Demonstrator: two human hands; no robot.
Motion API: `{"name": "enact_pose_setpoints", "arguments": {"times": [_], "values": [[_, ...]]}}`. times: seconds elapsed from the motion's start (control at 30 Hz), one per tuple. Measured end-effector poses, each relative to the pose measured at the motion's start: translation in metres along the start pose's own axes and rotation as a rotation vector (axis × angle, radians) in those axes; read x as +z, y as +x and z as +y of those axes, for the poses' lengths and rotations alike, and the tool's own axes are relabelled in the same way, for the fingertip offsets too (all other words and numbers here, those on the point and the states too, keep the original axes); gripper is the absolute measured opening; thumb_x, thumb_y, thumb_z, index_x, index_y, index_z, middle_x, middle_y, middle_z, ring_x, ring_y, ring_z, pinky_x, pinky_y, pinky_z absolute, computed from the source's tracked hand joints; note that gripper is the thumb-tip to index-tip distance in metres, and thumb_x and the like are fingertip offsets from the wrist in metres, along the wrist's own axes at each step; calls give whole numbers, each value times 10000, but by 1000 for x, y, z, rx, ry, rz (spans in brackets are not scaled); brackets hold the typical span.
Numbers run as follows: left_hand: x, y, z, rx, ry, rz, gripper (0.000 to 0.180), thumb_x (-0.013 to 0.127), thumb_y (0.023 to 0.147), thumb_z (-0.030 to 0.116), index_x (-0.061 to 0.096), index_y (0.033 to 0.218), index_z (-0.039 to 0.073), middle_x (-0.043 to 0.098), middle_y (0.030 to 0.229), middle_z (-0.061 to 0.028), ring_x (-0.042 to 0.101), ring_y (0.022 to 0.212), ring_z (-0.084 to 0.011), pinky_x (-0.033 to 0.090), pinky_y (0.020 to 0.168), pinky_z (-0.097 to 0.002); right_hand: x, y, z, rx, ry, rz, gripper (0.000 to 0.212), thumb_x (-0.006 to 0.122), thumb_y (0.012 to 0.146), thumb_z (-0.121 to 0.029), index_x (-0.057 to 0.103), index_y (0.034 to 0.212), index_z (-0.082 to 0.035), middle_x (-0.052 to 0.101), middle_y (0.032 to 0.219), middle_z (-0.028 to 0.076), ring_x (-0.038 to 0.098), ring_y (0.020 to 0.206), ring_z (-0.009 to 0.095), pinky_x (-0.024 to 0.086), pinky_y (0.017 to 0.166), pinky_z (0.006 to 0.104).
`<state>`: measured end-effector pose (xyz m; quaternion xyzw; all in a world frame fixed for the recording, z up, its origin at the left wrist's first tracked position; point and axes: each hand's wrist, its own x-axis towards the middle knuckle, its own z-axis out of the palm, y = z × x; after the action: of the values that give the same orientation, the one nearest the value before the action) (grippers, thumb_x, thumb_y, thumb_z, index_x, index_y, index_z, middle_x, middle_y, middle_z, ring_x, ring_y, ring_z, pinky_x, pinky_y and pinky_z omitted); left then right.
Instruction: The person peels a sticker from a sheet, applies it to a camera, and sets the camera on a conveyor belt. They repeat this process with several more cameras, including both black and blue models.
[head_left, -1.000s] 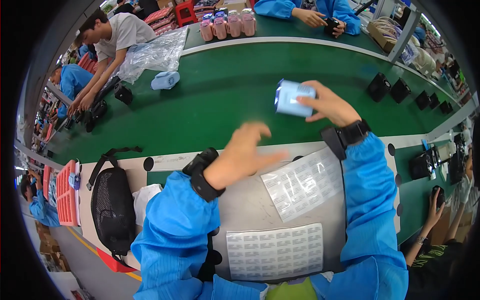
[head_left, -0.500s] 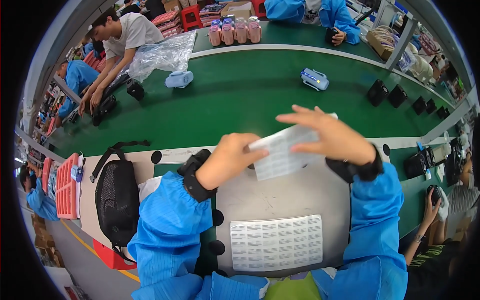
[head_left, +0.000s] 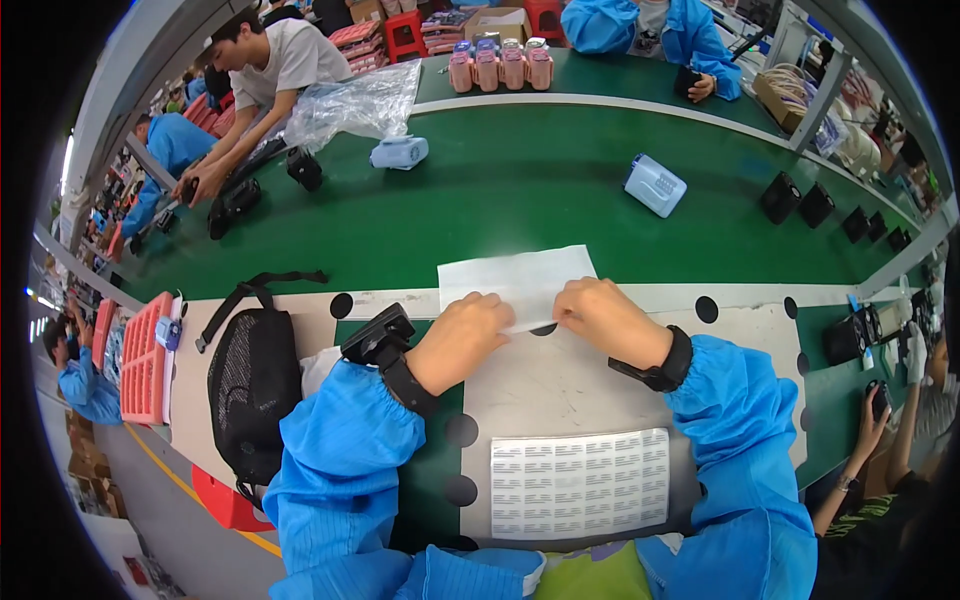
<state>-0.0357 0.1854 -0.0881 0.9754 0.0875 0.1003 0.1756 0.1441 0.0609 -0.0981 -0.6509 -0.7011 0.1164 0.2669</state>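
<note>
A small white sheet of paper [head_left: 530, 270] is held by its near edge, and its visible face looks blank. My left hand [head_left: 465, 335] pinches it at the near left. On the near right corner, the fingers of my right hand [head_left: 612, 318] are closed. Nearer to me, a larger sheet of printed labels [head_left: 580, 485] lies flat on the grey work board [head_left: 560, 390]. Dark bands with a boxy black piece are strapped round my wrists.
A black mesh bag [head_left: 255, 390] lies left, beside a pink tray [head_left: 147, 360]. Across the green table [head_left: 500, 200] are two light blue devices [head_left: 656, 186], black boxy units [head_left: 780, 198] and pink items [head_left: 500, 70]. Co-workers handle things at the left, far side and right.
Both hands have come nearer each other, and the small sheet has turned from its printed face to a blank one. The right-hand blue device sits at a different angle.
</note>
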Motion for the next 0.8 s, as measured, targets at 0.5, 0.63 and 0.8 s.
{"name": "enact_pose_setpoints", "arguments": {"times": [0.5,0.63,0.8], "values": [[7,6,-33,-168,-338,-15,139,537,804,131,553,779,-5,569,681,-167,545,669,-327,420,622,-409,4,7,29,237,248,-61,157,620,769,-144,575,743,5,550,643,117,519,581,201,421,558,277],[6,6,-42,-108,-267,-80,166,528,835,148,564,782,-5,546,678,-145,517,642,-299,415,607,-352,3,9,25,245,269,-95,174,627,773,-167,575,737,-5,525,582,99,493,531,183,397,522,277],[3,4,-42,84,-9,70,188,527,840,165,560,774,-7,542,666,-144,511,629,-305,414,602,-355,0,13,24,256,263,-180,184,627,779,-176,574,737,-5,521,565,88,467,509,168,362,488,271]]}}
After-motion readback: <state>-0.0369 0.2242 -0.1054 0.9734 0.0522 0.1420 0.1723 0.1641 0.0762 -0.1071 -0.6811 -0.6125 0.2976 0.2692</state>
